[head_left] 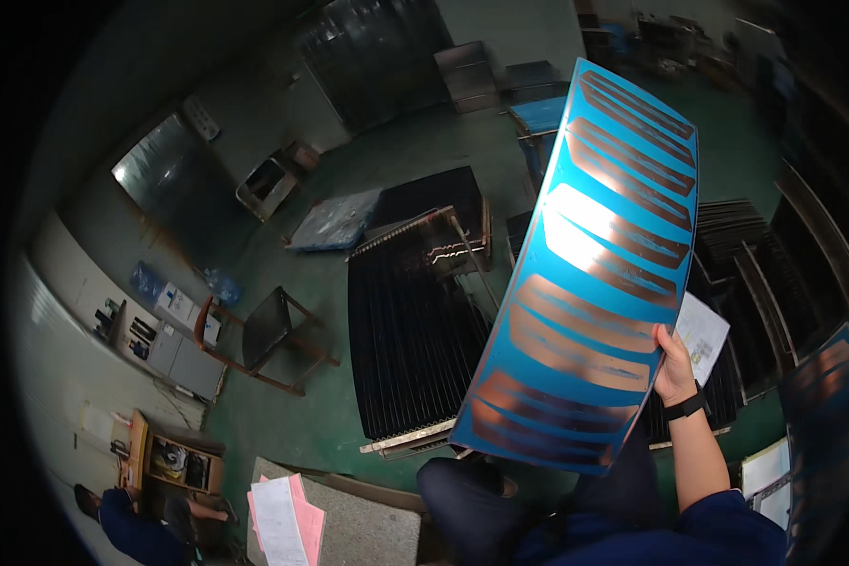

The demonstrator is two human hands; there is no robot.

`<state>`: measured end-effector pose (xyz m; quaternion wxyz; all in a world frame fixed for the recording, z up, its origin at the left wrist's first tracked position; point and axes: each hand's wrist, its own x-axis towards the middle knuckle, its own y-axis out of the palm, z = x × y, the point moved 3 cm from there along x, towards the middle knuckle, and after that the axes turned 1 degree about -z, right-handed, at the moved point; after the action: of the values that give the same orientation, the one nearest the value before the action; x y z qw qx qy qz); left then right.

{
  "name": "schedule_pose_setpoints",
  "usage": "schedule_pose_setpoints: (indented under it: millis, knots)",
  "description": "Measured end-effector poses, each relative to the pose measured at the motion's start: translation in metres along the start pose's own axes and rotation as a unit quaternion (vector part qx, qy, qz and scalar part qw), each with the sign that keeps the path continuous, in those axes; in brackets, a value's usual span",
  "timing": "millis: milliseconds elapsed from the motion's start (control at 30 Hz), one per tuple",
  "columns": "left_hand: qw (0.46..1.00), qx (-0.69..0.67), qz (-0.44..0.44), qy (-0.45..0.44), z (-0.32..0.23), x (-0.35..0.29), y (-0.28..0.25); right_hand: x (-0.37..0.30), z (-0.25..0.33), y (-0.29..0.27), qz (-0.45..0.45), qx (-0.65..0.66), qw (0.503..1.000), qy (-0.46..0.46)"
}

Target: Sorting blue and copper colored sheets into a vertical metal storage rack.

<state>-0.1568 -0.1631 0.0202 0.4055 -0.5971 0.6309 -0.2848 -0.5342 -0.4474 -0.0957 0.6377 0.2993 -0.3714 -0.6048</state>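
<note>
A large blue panel with copper-coloured slanted shapes stands tilted in front of me, its top leaning to the right. Light glares off its upper middle. My right hand, with a black band on the wrist, is closed on the panel's right edge; the thumb lies on the front face and the other fingers are largely hidden behind. Past that hand, a white printed sheet shows partly behind the panel. My left hand does not show.
Left of the panel is a dark slotted rack. A stone-topped table bears white and pink papers. A wooden chair stands farther left. Another person is at the lower left. More copper-patterned panels are at right.
</note>
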Motion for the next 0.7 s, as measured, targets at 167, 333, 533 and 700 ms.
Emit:
schedule_pose_setpoints:
  millis: [167, 333, 533, 700]
  knots:
    - [0.916, -0.374, -0.072, -0.125, 0.013, 0.014, 0.049, -0.027, -0.04, -0.017, -0.007, 0.062, 0.998, 0.017]
    - [0.699, -0.714, 0.051, 0.006, 0.04, 0.109, 0.103, -0.022, -0.075, 0.005, -0.014, 0.104, 0.994, 0.031]
    - [0.58, -0.799, 0.004, 0.158, 0.014, 0.16, 0.061, -0.038, -0.095, 0.05, -0.037, 0.113, 0.989, 0.086]
    - [0.676, -0.73, -0.1, 0.029, 0.001, 0.157, 0.036, -0.053, -0.093, 0.064, -0.002, 0.053, 0.989, 0.137]
